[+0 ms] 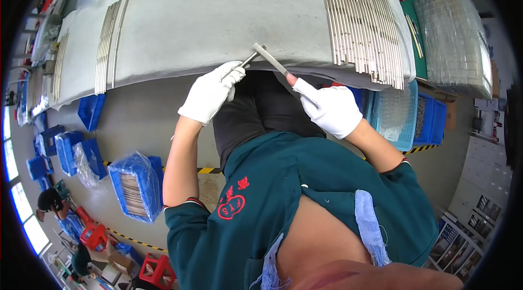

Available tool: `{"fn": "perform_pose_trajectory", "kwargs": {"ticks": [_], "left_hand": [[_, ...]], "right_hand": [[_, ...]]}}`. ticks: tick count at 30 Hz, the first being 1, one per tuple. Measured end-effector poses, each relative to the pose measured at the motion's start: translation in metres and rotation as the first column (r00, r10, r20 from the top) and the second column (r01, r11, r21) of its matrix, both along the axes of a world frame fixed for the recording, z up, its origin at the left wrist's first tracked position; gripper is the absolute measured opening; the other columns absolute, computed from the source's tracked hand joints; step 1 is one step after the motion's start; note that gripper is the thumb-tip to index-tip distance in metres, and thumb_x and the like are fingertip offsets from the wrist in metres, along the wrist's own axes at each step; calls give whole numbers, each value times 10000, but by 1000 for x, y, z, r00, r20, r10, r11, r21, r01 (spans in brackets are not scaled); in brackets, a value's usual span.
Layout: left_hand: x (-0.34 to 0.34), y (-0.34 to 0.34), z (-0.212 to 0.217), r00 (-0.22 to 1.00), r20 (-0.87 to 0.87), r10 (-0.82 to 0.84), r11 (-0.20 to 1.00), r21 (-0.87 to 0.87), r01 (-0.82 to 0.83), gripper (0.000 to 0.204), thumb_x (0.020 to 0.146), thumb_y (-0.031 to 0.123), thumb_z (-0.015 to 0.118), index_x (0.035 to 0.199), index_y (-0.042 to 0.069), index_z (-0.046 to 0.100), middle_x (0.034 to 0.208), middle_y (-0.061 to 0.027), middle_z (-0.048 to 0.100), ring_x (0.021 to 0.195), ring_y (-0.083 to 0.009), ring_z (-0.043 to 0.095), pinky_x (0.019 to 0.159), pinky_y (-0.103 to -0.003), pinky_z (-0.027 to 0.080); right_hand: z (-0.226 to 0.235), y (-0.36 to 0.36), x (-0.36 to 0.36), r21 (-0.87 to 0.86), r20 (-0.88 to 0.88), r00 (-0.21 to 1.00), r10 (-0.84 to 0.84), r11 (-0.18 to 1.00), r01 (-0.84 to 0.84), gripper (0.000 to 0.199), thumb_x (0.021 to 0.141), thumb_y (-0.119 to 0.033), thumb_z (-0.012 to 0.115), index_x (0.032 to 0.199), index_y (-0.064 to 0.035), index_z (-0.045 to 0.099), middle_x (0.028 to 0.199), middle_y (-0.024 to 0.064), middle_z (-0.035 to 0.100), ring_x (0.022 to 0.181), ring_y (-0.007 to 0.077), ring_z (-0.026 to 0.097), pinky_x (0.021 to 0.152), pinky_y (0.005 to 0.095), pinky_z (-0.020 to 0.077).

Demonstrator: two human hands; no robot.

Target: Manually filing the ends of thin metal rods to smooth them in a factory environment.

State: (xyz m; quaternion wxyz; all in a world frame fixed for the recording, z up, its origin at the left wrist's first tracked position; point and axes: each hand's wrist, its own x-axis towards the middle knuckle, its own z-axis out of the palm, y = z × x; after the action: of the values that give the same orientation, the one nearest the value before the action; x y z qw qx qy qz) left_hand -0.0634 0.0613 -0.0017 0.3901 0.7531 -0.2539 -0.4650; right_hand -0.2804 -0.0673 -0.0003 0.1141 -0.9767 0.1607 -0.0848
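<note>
My left hand point(211, 92), in a white glove, is closed around a thin metal rod point(251, 60) that points up and to the right. My right hand point(331, 109), gloved too but with a bare fingertip showing, grips a flat grey file-like strip point(272, 60). The far end of the strip meets the tip of the rod near the front edge of the cloth-covered table point(218, 17), and the two cross there. Most of the rod is hidden inside my left glove.
A wide row of metal rods point(362, 25) lies at the table's right, with a smaller group of rods point(108, 44) at its left. Clear plastic packaging point(455, 39) is stacked far right. Blue bins point(430, 121) sit below. A bagged blue crate point(131, 186) stands on the floor.
</note>
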Motion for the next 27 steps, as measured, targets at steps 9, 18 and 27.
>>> {"fn": "perform_pose_trajectory", "kwargs": {"ticks": [9, 18, 27], "left_hand": [[-3, -2, 7, 935, 331, -127, 992, 31, 124, 302, 889, 242, 536, 1100, 34, 599, 701, 19, 561, 542, -55, 417, 538, -210, 378], [-13, -1, -5, 990, -143, 18, 996, -82, -30, 257, 925, 220, 460, 1024, 57, 632, 609, 24, 484, 485, -42, 323, 466, -203, 286], [-21, -7, -2, 979, -191, 71, 990, -107, -93, 297, 878, 203, 537, 1089, -2, 583, 695, 3, 512, 546, -69, 427, 540, -218, 375]], "right_hand": [[-10, -5, 18, -84, -66, 997, 34, 996, -39, 543, 825, -172, 500, 1338, -297, 373, 466, 31, 500, 363, 218, 498, 343, 338, 383], [-6, -10, -13, 34, -52, 991, -127, 991, 129, 475, 829, -179, 533, 1294, -250, 471, 506, 78, 487, 426, 247, 510, 432, 338, 427], [-7, -4, -11, 10, 93, 995, -40, 999, 39, 494, 808, -154, 561, 1285, -255, 482, 474, 57, 469, 390, 223, 479, 402, 315, 406]]}}
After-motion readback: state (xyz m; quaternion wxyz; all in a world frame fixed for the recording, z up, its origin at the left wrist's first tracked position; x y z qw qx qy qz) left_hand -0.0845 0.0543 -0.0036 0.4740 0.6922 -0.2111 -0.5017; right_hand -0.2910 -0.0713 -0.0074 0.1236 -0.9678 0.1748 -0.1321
